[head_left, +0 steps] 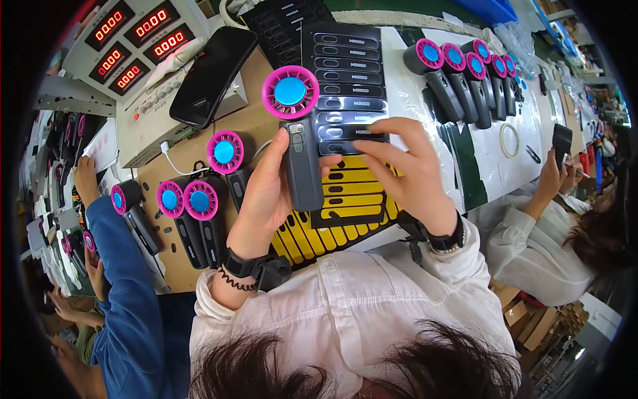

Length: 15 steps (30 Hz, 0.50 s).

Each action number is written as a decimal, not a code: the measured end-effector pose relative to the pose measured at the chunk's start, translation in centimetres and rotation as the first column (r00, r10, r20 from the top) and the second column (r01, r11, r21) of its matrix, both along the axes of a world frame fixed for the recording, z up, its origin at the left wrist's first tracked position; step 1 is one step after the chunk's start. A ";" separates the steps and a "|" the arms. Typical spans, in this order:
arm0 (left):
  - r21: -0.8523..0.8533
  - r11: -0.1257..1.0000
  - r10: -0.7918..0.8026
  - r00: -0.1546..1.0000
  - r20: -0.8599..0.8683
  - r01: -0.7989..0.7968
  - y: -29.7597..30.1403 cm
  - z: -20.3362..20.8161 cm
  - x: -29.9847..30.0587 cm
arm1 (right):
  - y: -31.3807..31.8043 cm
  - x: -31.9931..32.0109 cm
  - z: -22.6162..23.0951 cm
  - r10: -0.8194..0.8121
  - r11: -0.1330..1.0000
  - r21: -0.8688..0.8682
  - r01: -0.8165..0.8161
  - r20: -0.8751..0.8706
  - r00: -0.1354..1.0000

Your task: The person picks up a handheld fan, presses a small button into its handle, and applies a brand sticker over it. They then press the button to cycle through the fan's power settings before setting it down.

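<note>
My left hand (261, 193) is closed around the dark grey handle of a handheld fan (306, 169). The fan stands upright in the grip, its round head magenta with a blue centre, a small display window and a button on the handle's front. Just right of it, my right hand (415, 169) reaches over a sheet of glossy black label strips (347, 65). Its fingers are extended and apart, with the tips at the lowest strip (335, 147); whether they have lifted its edge cannot be made out. Yellow backing (352, 199) with dark outlines shows below the strips.
Several similar fans (199, 199) lie to the left on brown board, and more fans (475, 65) lie at the far right. A black phone (212, 76) leans on a meter box (133, 40) with red digits. Co-workers sit either side; a blue sleeve (123, 266) is close on the left.
</note>
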<state>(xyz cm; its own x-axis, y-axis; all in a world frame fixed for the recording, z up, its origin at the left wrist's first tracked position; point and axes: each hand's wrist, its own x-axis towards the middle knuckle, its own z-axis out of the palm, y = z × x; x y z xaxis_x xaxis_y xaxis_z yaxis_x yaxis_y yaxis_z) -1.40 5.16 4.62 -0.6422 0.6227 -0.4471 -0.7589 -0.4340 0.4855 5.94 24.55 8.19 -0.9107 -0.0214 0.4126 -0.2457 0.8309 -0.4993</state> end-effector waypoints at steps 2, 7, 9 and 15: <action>0.003 1.000 -0.001 1.000 -0.005 0.001 -0.1 0.4 0.0 | -0.5 -0.9 -1.6 0.089 0.996 0.033 -0.088 -0.031 0.996; -0.005 1.000 -0.028 0.997 -0.067 0.028 -0.6 1.3 0.0 | -1.0 -1.2 -1.9 0.155 0.988 0.001 -0.156 -0.031 0.987; 0.040 0.999 -0.027 0.999 -0.048 0.028 -0.6 1.5 0.0 | -0.8 -1.4 -2.1 0.169 0.986 0.005 -0.169 -0.043 0.985; -0.001 0.999 -0.050 0.995 -0.089 0.050 -0.3 1.8 -0.2 | -0.2 -1.7 -2.7 0.209 0.975 -0.061 -0.212 -0.057 0.976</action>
<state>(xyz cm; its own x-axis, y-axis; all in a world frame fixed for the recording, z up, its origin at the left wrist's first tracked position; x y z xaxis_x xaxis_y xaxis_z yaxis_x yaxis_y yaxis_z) -1.58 4.82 6.45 -0.6478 0.6553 -0.3884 -0.7331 -0.3976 0.5518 4.20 24.35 5.45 -0.8669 -0.1815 0.4642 -0.4375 0.7233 -0.5342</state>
